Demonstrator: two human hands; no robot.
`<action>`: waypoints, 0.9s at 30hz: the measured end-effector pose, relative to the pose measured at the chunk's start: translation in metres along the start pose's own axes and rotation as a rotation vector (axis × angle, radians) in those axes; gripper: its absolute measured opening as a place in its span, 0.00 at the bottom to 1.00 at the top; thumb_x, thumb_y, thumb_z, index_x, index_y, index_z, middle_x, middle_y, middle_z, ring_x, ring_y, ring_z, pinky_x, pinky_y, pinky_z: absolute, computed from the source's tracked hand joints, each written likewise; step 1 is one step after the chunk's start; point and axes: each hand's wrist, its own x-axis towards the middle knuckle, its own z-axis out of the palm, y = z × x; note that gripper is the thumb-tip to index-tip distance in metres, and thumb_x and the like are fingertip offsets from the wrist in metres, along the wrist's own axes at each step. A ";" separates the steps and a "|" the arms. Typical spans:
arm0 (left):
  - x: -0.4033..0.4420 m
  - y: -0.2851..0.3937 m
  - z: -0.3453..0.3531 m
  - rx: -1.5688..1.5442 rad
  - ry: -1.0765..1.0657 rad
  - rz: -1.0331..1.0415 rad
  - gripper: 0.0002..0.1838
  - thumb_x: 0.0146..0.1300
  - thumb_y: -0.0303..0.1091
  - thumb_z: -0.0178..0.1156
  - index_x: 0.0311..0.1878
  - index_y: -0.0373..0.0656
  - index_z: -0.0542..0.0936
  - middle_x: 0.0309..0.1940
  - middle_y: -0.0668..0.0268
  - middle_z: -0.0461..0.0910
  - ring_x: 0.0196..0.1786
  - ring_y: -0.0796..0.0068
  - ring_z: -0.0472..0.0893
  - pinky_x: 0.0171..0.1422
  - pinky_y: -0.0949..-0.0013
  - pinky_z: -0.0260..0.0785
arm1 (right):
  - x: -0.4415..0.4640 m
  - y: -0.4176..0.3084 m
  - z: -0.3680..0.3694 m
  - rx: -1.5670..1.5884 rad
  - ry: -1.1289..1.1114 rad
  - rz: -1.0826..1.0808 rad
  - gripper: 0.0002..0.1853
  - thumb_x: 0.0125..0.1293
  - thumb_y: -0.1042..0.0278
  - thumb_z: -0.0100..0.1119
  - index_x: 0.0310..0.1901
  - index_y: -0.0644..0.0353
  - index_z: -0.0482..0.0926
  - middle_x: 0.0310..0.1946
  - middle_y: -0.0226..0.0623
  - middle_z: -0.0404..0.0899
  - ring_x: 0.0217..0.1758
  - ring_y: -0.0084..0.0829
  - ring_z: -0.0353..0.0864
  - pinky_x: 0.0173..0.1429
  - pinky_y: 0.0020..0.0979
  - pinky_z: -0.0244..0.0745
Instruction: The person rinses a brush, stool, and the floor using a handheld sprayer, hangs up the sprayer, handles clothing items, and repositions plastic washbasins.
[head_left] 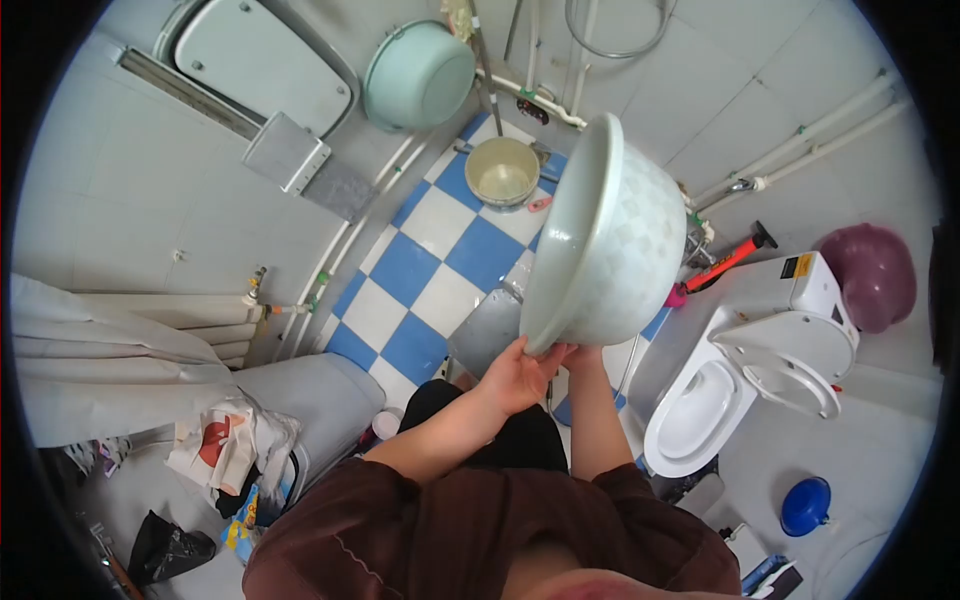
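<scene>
A large pale, patterned washbasin (640, 240) is held up on its side, its hollow facing left. My left hand (519, 378) grips the lower rim, with the fingers closed about its edge. Close beside it, my right hand (580, 357) holds the basin's underside near the same rim; part of its fingers is hidden behind the basin and the left hand. Below and behind the basin lies the blue and white checked floor (412, 268).
The toilet (700, 415) stands at right with its lid up, near a red-handled plunger-like tool (722, 265). A bucket (502, 172) stands on the floor ahead. Another basin (420, 76) hangs on the wall. At left are a grey bin (310, 400) and a curtain (110, 365).
</scene>
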 end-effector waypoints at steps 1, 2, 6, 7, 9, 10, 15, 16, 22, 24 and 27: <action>0.004 -0.003 0.000 -0.014 -0.006 0.006 0.25 0.70 0.41 0.41 0.65 0.36 0.58 0.67 0.51 0.56 0.57 0.70 0.74 0.35 0.78 0.79 | 0.006 0.001 0.000 0.031 -0.113 0.022 0.25 0.68 0.47 0.41 0.58 0.55 0.68 0.52 0.37 0.75 0.50 0.37 0.77 0.43 0.34 0.79; 0.008 -0.009 0.000 -0.029 -0.014 0.010 0.25 0.70 0.40 0.42 0.65 0.36 0.58 0.68 0.52 0.55 0.56 0.70 0.75 0.35 0.78 0.79 | 0.010 0.001 0.001 0.039 -0.159 0.037 0.25 0.68 0.47 0.41 0.58 0.55 0.68 0.53 0.37 0.74 0.51 0.37 0.77 0.44 0.34 0.78; 0.014 -0.012 0.009 -0.134 -0.107 -0.050 0.26 0.70 0.40 0.42 0.67 0.38 0.56 0.69 0.55 0.52 0.54 0.69 0.76 0.41 0.75 0.79 | 0.018 0.003 0.019 0.033 -0.178 0.041 0.25 0.69 0.48 0.41 0.59 0.55 0.66 0.54 0.37 0.73 0.53 0.37 0.75 0.47 0.36 0.77; 0.012 -0.009 0.012 -0.187 -0.149 -0.113 0.26 0.70 0.41 0.42 0.67 0.39 0.56 0.69 0.55 0.53 0.54 0.68 0.76 0.41 0.74 0.79 | 0.020 0.002 0.024 0.027 -0.171 0.033 0.25 0.69 0.48 0.41 0.60 0.55 0.66 0.55 0.37 0.72 0.53 0.37 0.74 0.47 0.37 0.76; 0.008 -0.003 0.017 -0.294 -0.242 -0.285 0.27 0.70 0.43 0.41 0.67 0.40 0.56 0.68 0.54 0.55 0.54 0.66 0.76 0.43 0.73 0.78 | 0.027 0.002 0.033 0.021 -0.161 0.010 0.25 0.69 0.49 0.41 0.60 0.55 0.65 0.56 0.37 0.72 0.54 0.37 0.74 0.49 0.38 0.76; 0.007 0.002 0.019 -0.351 -0.294 -0.391 0.27 0.70 0.44 0.41 0.68 0.40 0.57 0.67 0.53 0.57 0.54 0.65 0.76 0.44 0.73 0.77 | 0.032 0.002 0.038 0.016 -0.155 -0.004 0.25 0.69 0.49 0.41 0.61 0.56 0.65 0.56 0.37 0.71 0.55 0.37 0.73 0.50 0.38 0.75; 0.018 0.080 0.020 0.336 -0.006 -0.504 0.26 0.70 0.49 0.39 0.62 0.41 0.65 0.62 0.51 0.66 0.55 0.59 0.75 0.45 0.70 0.74 | 0.071 0.002 0.081 -0.081 -0.059 -0.161 0.25 0.69 0.50 0.42 0.62 0.56 0.63 0.58 0.37 0.69 0.57 0.38 0.71 0.53 0.41 0.73; 0.012 0.107 0.029 0.620 0.145 -0.505 0.25 0.70 0.49 0.39 0.60 0.41 0.67 0.61 0.51 0.68 0.56 0.59 0.75 0.45 0.70 0.73 | 0.083 0.003 0.092 -0.114 -0.020 -0.206 0.25 0.69 0.51 0.42 0.62 0.56 0.63 0.59 0.37 0.69 0.58 0.38 0.71 0.54 0.41 0.73; 0.099 0.399 0.004 0.838 0.382 0.454 0.12 0.64 0.42 0.51 0.34 0.42 0.74 0.30 0.62 0.75 0.34 0.65 0.77 0.38 0.63 0.74 | 0.178 0.004 0.189 -0.101 0.360 -0.288 0.24 0.70 0.53 0.42 0.63 0.56 0.63 0.60 0.37 0.68 0.59 0.37 0.71 0.56 0.41 0.73; 0.113 0.459 0.066 1.057 0.544 1.063 0.15 0.66 0.46 0.50 0.33 0.43 0.72 0.28 0.65 0.72 0.29 0.71 0.73 0.33 0.67 0.69 | 0.228 0.007 0.191 -0.204 0.384 -0.281 0.24 0.69 0.54 0.43 0.63 0.56 0.63 0.60 0.37 0.69 0.58 0.37 0.71 0.56 0.41 0.73; 0.175 0.567 0.098 1.045 0.851 1.738 0.20 0.64 0.42 0.54 0.49 0.32 0.73 0.44 0.48 0.76 0.48 0.55 0.76 0.52 0.61 0.67 | 0.291 0.014 0.199 -0.202 0.489 -0.315 0.23 0.69 0.56 0.44 0.62 0.57 0.64 0.60 0.38 0.69 0.58 0.37 0.72 0.55 0.42 0.74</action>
